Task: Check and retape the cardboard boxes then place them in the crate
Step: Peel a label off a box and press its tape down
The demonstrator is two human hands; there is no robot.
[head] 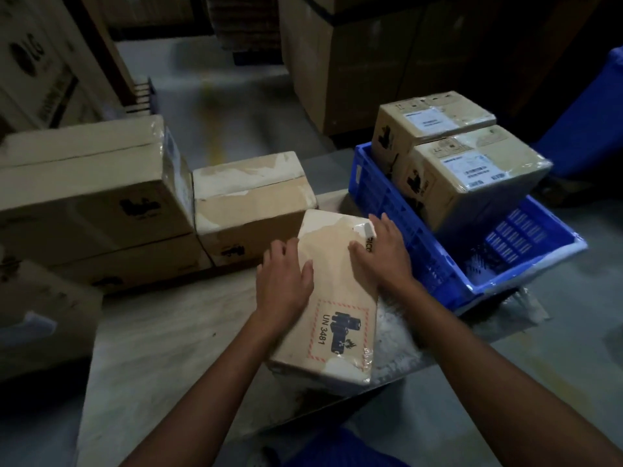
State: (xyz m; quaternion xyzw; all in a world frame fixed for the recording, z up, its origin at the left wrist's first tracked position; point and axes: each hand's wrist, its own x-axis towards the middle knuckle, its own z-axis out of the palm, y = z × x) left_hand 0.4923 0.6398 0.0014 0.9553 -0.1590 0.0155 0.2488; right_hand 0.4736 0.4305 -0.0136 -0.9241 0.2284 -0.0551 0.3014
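A small cardboard box [332,308] with a red-bordered "UN 3481" battery label lies on the pale table [161,348] in front of me. My left hand [283,284] rests flat on its left side. My right hand [381,254] lies flat on its upper right part, fingers straight, beside a strip of clear tape. To the right stands a blue plastic crate [421,251] holding two taped boxes, one nearer [472,176] and one behind it [431,119], both with white labels.
More cardboard boxes stand on the table: a worn one [249,203] just behind the small box, a large stack [91,197] at left, another [40,315] at the near left. Big cartons [371,62] line the floor behind. Crumpled clear plastic [397,338] lies under the box's right side.
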